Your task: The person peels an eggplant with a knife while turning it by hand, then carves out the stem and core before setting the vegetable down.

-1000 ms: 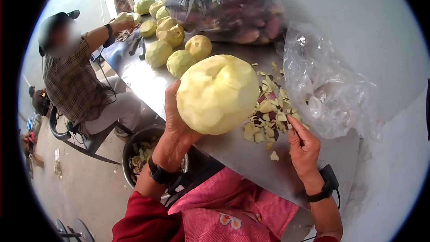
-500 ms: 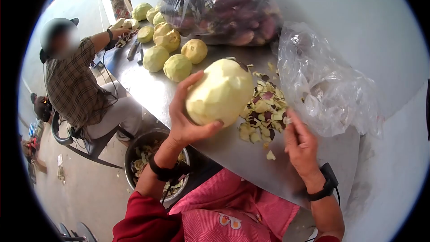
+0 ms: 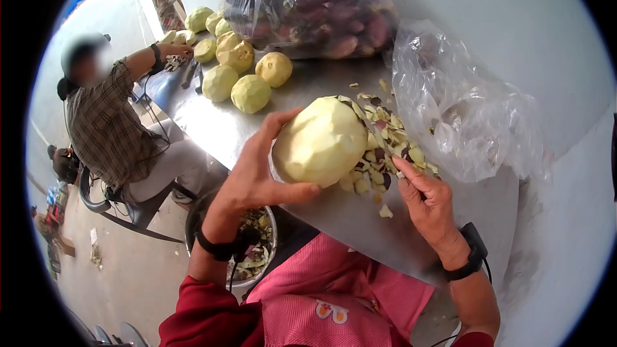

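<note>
A pale vegetable (image 3: pixel 323 144) is cupped by the left hand (image 3: pixel 256 177); a knife (image 3: pixel 383 144) is gripped by the right hand (image 3: pixel 427 204). Shallow, controlled strokes are advised.

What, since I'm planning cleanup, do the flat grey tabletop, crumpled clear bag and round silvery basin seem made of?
Grey tabletop: probably stainless steel, satin, showing blurred bright reflections.
Clear bag: apparently thin plastic, glossy, with sharp creases.
Silvery basin: likely metal, its rim shiny.
</note>
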{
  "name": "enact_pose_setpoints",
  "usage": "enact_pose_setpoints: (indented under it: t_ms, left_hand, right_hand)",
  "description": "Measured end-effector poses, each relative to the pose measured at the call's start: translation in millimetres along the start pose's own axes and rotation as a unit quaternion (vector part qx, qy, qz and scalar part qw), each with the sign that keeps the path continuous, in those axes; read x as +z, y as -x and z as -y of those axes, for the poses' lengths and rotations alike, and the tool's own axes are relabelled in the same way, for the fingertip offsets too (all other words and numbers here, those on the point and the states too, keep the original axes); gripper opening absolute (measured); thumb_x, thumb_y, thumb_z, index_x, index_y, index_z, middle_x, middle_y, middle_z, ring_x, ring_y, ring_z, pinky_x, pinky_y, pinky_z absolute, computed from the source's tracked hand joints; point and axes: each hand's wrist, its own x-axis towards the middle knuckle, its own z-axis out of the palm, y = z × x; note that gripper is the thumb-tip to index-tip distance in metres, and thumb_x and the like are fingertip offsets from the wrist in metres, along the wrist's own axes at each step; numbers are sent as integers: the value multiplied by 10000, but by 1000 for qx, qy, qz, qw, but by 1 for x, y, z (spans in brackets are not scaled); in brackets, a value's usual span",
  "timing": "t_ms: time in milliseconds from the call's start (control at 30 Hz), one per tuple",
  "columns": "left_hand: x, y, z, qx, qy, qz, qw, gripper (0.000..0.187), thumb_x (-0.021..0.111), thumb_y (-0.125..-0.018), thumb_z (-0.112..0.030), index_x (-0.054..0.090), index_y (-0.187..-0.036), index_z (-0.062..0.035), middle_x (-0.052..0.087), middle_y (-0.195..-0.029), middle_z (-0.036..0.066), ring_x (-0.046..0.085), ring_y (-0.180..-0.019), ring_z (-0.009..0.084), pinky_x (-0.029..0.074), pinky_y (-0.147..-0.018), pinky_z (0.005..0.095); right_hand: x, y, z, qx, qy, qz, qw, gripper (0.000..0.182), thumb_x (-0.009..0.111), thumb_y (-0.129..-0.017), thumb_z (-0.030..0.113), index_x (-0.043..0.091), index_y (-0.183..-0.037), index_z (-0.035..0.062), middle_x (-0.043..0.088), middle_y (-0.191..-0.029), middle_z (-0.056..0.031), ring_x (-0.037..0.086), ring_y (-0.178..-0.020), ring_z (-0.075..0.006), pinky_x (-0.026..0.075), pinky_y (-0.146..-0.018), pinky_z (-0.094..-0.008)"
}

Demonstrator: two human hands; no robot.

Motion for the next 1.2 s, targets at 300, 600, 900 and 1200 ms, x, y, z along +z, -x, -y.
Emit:
enact_pose_setpoints:
  t_ms: [300, 600, 900, 1200]
  left_hand:
    - [21, -6, -24, -18, -196, -52, 979, 1094, 925, -544, -407, 409, -1415, 7, 573, -1284, 207, 570, -1212, 345, 433, -1055, 417]
    - [25, -8, -17, 13, -199, -70, 977, 1069, 877, -579, -340, 367, -1427, 66, 555, -1197, 253, 584, -1108, 399, 487, -955, 433]
    - [22, -8, -15, 15, -186, -74, 980, 1002, 877, -588, -353, 421, -1373, 70, 563, -1170, 236, 585, -1095, 380, 483, -946, 425]
    - [16, -7, 12, 80, -78, -124, 986, 1004, 912, -555, -327, 455, -1383, 12, 595, -1206, 172, 609, -1114, 305, 471, -983, 397]
  right_hand:
    - [8, 7, 10, -115, 62, -49, 990, 375, 662, -915, 52, 648, -1288, 95, 665, -872, -126, 627, -679, -230, 507, -628, -318]
    - [16, 16, 19, -185, 130, -8, 974, 440, 697, -847, 9, 663, -1273, 111, 547, -724, -83, 547, -555, -237, 458, -516, -333]
    - [15, 15, 9, -176, 299, -44, 937, 483, 713, -810, -38, 660, -1272, 94, 583, -774, -90, 584, -619, -251, 483, -554, -347]
    - [1, 5, -16, 179, -207, -26, 961, 325, 585, -1012, 168, 621, -1329, 103, 520, -720, -8, 459, -493, -91, 378, -444, -247]
